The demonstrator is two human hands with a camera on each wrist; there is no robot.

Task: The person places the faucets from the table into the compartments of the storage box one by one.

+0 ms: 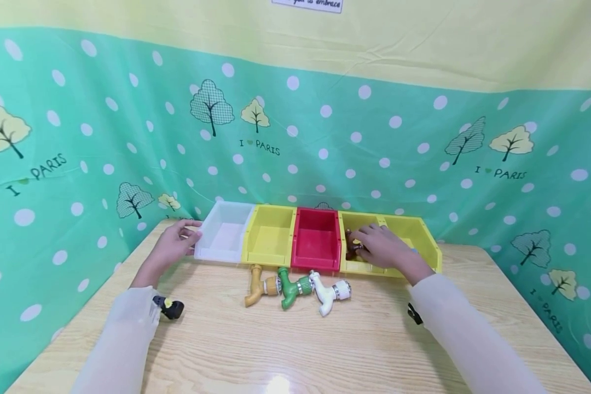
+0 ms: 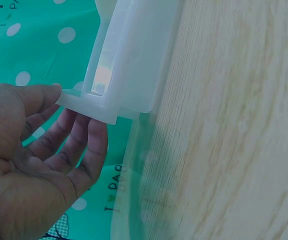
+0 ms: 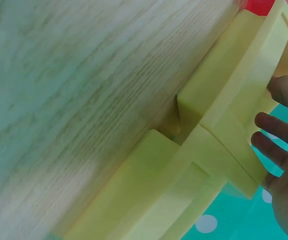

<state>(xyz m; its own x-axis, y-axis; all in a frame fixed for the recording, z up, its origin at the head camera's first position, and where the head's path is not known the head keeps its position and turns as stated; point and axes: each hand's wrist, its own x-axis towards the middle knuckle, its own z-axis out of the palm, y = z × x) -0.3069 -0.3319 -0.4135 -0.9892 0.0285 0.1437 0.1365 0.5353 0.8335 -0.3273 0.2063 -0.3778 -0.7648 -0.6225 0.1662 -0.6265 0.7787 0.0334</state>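
My left hand [image 1: 173, 242] is at the left side of the white bin [image 1: 222, 254]. In the left wrist view the thumb lies on the bin's rim [image 2: 86, 106] and the curled fingers are under it. My right hand [image 1: 381, 245] reaches into a yellow bin [image 1: 361, 267] right of the red one, its fingertips around a dark brown tap [image 1: 351, 249] with a metal part. That tap is mostly covered by the hand and is hidden in the right wrist view. On the table lie an orange tap [image 1: 257, 287], a green tap [image 1: 289, 290] and a white tap [image 1: 327, 294].
The bins form one row at the back of the table [image 1: 276, 350]: white, yellow [image 1: 270, 232], red [image 1: 317, 241], then two yellow. In the far-right yellow bin [image 1: 426, 241] a bit of blue shows beside the wrist. A green patterned cloth [image 1: 325, 137] hangs behind.
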